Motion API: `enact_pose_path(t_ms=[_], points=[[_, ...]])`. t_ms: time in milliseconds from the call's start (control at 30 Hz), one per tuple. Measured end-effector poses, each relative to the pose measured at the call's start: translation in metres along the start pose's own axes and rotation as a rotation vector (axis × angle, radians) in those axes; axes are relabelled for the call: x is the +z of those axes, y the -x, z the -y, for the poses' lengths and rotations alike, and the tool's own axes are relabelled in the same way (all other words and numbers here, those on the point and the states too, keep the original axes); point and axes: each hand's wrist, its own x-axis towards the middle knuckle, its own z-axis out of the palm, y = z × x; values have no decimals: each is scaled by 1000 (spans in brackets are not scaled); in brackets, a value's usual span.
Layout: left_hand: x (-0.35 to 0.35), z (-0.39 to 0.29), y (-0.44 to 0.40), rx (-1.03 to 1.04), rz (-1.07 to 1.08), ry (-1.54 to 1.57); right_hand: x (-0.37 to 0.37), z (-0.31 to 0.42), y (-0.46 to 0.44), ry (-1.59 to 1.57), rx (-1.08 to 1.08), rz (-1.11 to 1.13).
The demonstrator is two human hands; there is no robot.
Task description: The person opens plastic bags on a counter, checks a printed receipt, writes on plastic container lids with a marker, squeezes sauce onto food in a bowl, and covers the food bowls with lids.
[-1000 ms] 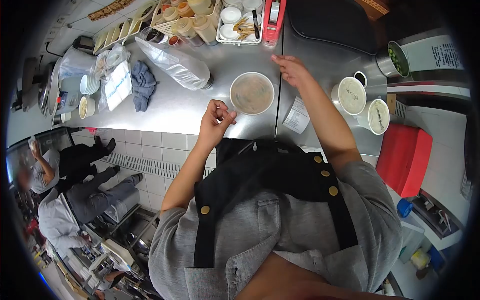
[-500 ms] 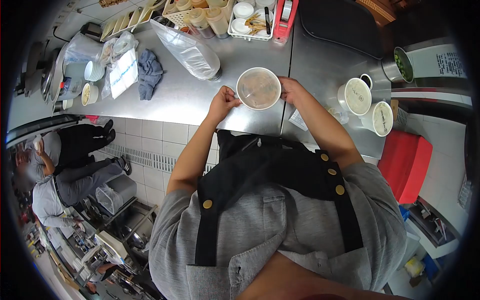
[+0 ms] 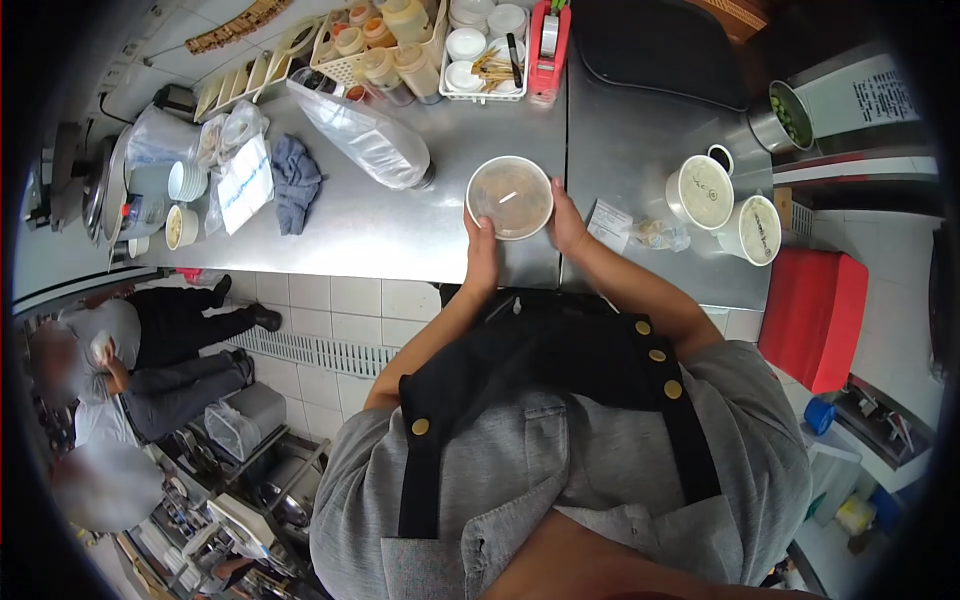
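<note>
A round white takeout bowl (image 3: 509, 197) with a translucent lid is between my hands over the steel counter. Something brownish shows through the lid, too unclear to name. My left hand (image 3: 481, 250) grips the bowl's near left side, its thumb up at the rim. On the other side, my right hand (image 3: 568, 218) is wrapped against the wall, fingers partly hidden. To the right of that hand lie a printed slip (image 3: 609, 224) and a small clear plastic bag (image 3: 662, 235) with something in it.
Two lidded white tubs (image 3: 706, 192) with handwriting stand at the right. A plastic-wrapped stack (image 3: 370, 140) lies behind my left hand. Farther back are a basket of squeeze bottles (image 3: 417, 72), a red tape dispenser (image 3: 548, 50) and a grey cloth (image 3: 296, 180). Other people (image 3: 110, 340) are at the left.
My hands have gone from holding the rim by the fingertips to clasping the bowl's sides, the left thumb coming up at the rim. The view has shifted slightly.
</note>
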Motion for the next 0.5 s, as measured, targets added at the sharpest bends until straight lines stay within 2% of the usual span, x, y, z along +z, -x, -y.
enact_pose_path(t_ms=[133, 200, 267, 333, 367, 400, 467, 500], points=[[-8, -10, -31, 37, 146, 78, 14, 16, 11, -72, -58, -86], [-19, -3, -59, 24, 189, 76, 10, 12, 11, 209, -201, -115], [-24, 3, -85, -24, 164, 70, 12, 21, 7, 196, -198, -133], [-16, 2, -96, -94, 29, 82, 12, 22, -4, 181, -189, -154], [-10, 2, -97, -158, -108, 96, 11, 19, -15, 130, -197, -190], [-2, 1, -96, -159, -108, 94, 14, 20, -22, 81, -209, -224], [17, 3, -92, -16, -318, -262, 27, 17, -27, 106, -223, -265], [21, 11, -94, 64, -370, -308, 33, 18, -29, 137, -238, -304]])
